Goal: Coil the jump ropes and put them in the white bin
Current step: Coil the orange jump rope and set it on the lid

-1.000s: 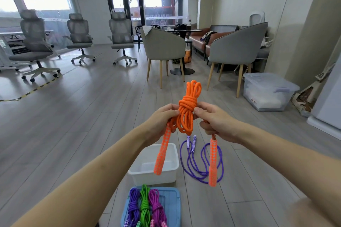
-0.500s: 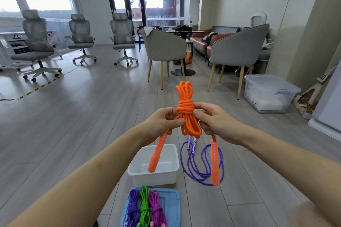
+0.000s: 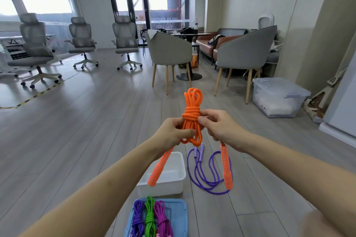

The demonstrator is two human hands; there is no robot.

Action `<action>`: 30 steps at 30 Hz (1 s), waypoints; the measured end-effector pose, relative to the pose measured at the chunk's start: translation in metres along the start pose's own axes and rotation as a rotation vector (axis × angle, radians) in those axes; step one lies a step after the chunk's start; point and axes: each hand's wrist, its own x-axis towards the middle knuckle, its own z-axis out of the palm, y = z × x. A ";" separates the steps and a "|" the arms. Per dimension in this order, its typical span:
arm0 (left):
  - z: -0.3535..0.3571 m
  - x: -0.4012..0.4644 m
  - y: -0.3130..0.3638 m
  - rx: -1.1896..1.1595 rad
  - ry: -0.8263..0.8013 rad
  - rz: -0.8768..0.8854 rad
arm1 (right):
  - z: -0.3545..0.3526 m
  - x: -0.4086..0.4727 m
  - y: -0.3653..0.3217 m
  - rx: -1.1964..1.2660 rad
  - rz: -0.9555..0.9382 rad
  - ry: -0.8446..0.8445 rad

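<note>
I hold the coiled orange braided jump rope point(image 3: 191, 117) upright between both hands: my left hand point(image 3: 173, 131) pinches the lower strands of the bundle, my right hand point(image 3: 221, 129) curls round the wrapped waist from the other side. Its two orange patterned handles point(image 3: 227, 167) dangle free below my grip. The cord looks soft and light, limp enough to spring loose, so I judge the wrapped middle the place to keep hold. The white rectangular plastic bin point(image 3: 178, 185) sits on the floor below my left grip; a loose purple jump rope point(image 3: 207, 175) lies beside it, under my right. Nearer me, three coiled ropes point(image 3: 149, 217) rest on a blue lid point(image 3: 182, 215).
</note>
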 end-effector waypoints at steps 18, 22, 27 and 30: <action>-0.007 0.002 0.002 0.022 -0.012 -0.023 | -0.007 0.002 -0.008 -0.240 -0.025 -0.021; -0.008 0.002 0.004 0.017 -0.037 -0.067 | -0.004 0.002 -0.007 -0.298 -0.069 0.015; -0.013 0.000 0.011 0.020 -0.095 -0.101 | -0.004 0.003 -0.010 -0.377 -0.127 0.053; -0.018 -0.001 0.011 0.023 -0.101 -0.081 | -0.003 0.005 -0.013 -0.359 -0.137 0.037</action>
